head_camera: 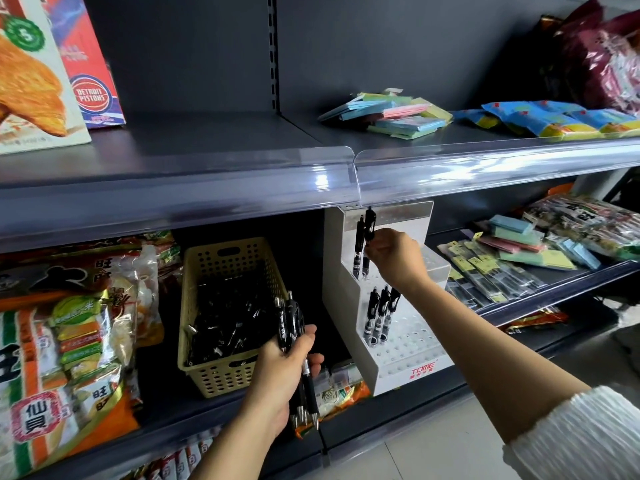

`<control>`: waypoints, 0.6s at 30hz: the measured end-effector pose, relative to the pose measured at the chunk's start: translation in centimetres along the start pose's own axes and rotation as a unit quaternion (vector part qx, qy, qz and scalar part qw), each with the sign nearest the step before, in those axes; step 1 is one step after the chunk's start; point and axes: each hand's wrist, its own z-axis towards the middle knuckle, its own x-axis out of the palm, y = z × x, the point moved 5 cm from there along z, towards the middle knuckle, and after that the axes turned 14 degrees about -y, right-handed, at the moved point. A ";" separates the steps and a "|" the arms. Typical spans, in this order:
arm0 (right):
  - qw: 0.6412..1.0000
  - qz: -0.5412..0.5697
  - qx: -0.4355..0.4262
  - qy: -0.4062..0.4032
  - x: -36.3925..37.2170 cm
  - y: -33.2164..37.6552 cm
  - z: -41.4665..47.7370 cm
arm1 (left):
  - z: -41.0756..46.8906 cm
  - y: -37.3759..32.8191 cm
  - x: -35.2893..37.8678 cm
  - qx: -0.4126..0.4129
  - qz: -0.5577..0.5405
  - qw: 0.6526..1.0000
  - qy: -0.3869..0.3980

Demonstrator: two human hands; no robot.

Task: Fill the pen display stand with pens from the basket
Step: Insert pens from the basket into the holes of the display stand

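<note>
Pinching a pen [370, 220] at the top tier of the stand [412, 341], the right hand [394, 258] likely needs to sink it into a free hole, while the left hand [287, 365] grips a spare bundle [289, 320].

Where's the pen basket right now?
Head view, lower shelf, left of centre: the basket sits between the snack bags and the white pen stand.

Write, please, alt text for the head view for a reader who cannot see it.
A person's right hand holds a black pen at the top tier of a white pen display stand on a shelf; the left hand grips a bundle of black pens near a yellow basket.
</note>
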 end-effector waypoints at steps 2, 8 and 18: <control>1.000 -0.010 0.006 0.017 0.2 -0.3 -0.1 | 0.1 -0.1 -0.1 -0.009 -0.016 1.000 -0.001; 0.998 -0.060 0.002 0.028 0.5 -1.0 -0.1 | 0.0 -0.3 -0.4 -0.020 -0.021 1.000 -0.010; 0.997 -0.060 0.029 0.041 0.3 -1.4 0.1 | -0.4 -1.0 0.2 -0.015 -0.055 0.998 -0.004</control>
